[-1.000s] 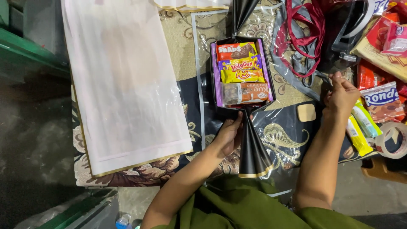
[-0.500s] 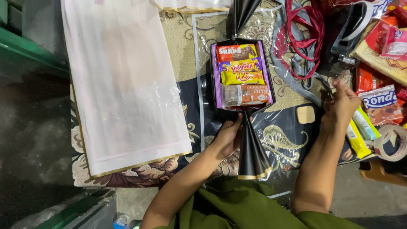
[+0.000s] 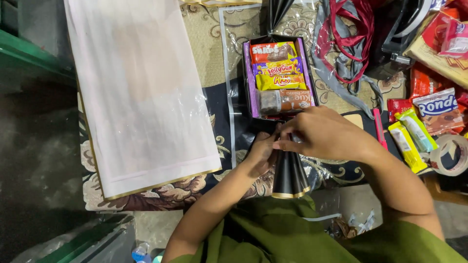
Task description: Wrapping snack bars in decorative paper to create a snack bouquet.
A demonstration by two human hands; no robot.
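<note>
Patterned floor mat (image 3: 195, 68) in gold, cream and black, spread over grey concrete, carrying everything. Nearest, green-clad lap and two bare forearms reaching forward. Left hand (image 3: 262, 152) curled around the upper part of a black paper cone (image 3: 289, 176) with a gold edge at its wide end, fingers closed on it. Right hand (image 3: 325, 135) arched over the narrow top of the same cone, fingertips pinched together against it and touching the left hand's fingers; whether anything small sits between those fingertips, impossible to tell. Just beyond the hands, at the cone's tip, a purple-lined black box (image 3: 280, 78) packed with wrapped snacks stacked flat: red on the far side, then purple, yellow, and a brown one closest. To the left, well apart from the hands, a large white paper sheet (image 3: 141, 92) with a gold rim under clear film. To the right, loose snack packets (image 3: 414, 131), a roll of tape (image 3: 451, 155) and a pink cutter (image 3: 380, 128). Farthest, red and grey ribbons (image 3: 348, 44) in a tangle.
</note>
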